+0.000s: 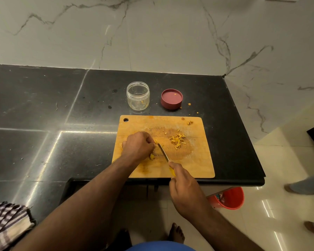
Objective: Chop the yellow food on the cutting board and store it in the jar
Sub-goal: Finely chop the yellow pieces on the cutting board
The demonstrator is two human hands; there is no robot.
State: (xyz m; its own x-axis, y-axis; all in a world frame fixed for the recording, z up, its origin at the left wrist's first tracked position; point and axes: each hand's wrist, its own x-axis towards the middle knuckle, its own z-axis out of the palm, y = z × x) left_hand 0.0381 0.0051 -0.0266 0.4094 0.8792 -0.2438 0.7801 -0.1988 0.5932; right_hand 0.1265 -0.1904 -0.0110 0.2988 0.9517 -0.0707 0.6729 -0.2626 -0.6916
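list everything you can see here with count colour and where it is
cutting board: 1, light wood, near edge of the counter
chopped yellow pieces: one small pile, yellow, right of the board's middle
uncut yellow food: 1 lump, yellow, under the left hand
knife: 1, steel blade, yellow handle, on the board
jar: 1, clear, open, behind the board
lid: 1, dusky red, upside down, right of the jar
counter: 1, black stone
bucket: 1, red, on the floor
checked cloth: 1, dark and white, lower left
left hand: holds the food
right hand: grips the knife
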